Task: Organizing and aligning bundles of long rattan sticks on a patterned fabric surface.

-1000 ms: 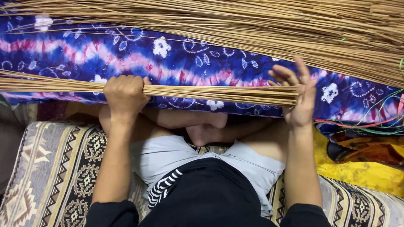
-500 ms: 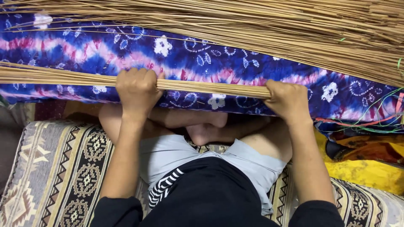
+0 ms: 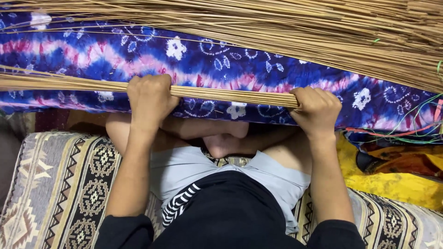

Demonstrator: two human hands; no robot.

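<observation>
1. A big loose heap of thin tan sticks lies along the far edge of the blue, pink and white tie-dye cloth, which spreads across the whole view in front of the seated person.
2. A patterned woven mat lies under the person's crossed legs, and a yellow cloth is bunched beside it at the right.
3. A slim bundle of sticks runs across the near edge of the tie-dye cloth, from the left border to the person's right side.
4. The left hand is clenched round the bundle near its middle.
5. The right hand is clenched over the bundle's right end, where the stick tips stop.
6. Thin green strings trail over the cloth's right edge, near the right hand.
7. Risk, as I judge it: no tie shows on the bundle, so a slackened grip could let sticks slide out and scatter; hard squeezing or bending could snap the thin sticks; the end tips could prick the right palm.
</observation>
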